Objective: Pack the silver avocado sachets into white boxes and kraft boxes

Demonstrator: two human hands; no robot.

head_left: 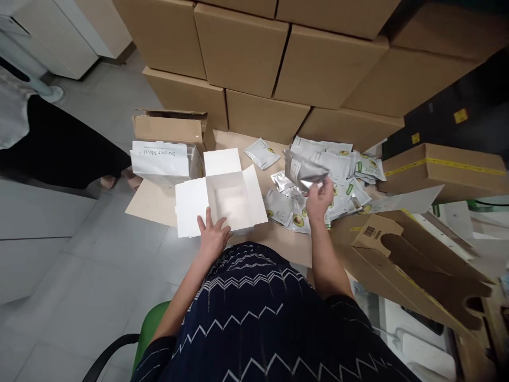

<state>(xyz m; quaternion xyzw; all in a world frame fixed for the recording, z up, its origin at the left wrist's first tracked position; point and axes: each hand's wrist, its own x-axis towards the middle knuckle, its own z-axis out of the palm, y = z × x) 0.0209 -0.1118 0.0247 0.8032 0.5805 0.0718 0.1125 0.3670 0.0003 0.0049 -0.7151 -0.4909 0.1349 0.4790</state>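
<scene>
So the right hand (320, 200) is pinching one silvery pouch (306, 168) tight by its lower-right end, right of center frame, long axis slanting upper left. It's hanging right of one open white box (230, 199), where the left hand (214, 233) is resting, fingers spread, clasping nothing. One lone pouch (261, 154) is lying between; the pouch pile (338, 170) is overlapping too much to count.

White box (229, 200); silver pouch (305, 168); brown cartons (242, 48); navy top (254, 313), white zigzags.

Along the desk's (292, 248) far edge, the topmost brown cardboard boxes (338, 15) run out of view. At the near edge, the left hand (214, 234) covers part of the open white cardboard box (230, 197). The blurred silver foil pouch's (305, 168) print is unreadable.
</scene>
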